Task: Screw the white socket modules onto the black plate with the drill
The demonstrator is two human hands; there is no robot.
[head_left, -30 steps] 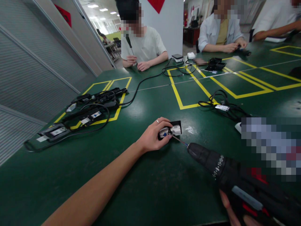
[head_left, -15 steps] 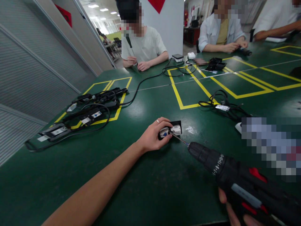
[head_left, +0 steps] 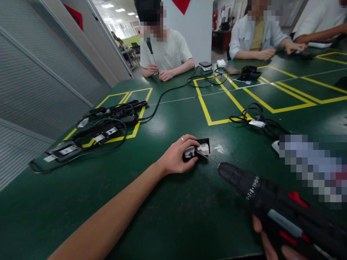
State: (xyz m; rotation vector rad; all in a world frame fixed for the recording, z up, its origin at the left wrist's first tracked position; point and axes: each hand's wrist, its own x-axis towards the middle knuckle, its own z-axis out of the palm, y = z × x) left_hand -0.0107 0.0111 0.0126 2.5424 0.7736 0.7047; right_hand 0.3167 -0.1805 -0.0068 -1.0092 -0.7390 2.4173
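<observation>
My left hand [head_left: 179,155] lies on the green table, its fingers closed around a small black case with white labels [head_left: 204,148]. A blue mark shows on the label between thumb and fingers. In my right hand [head_left: 267,238] is a black and red cordless drill [head_left: 271,202], held low at the right with most of the grip out of frame. From its chuck a long thin bit [head_left: 208,159] runs to the case, its tip at the middle beside my fingers. Whether the tip sits in a screw is too small to tell.
Black devices with cables [head_left: 108,126] lie in a yellow-taped area at the left. A coiled black cable [head_left: 255,112] and a blurred-out object [head_left: 311,166] are at the right. Across the green table [head_left: 168,224], a person [head_left: 170,50] holds a screwdriver; other people sit farther right.
My hands, the case and the drill stay almost where they were. Across the table at the right, a co-worker's hand has moved outward to the right.
</observation>
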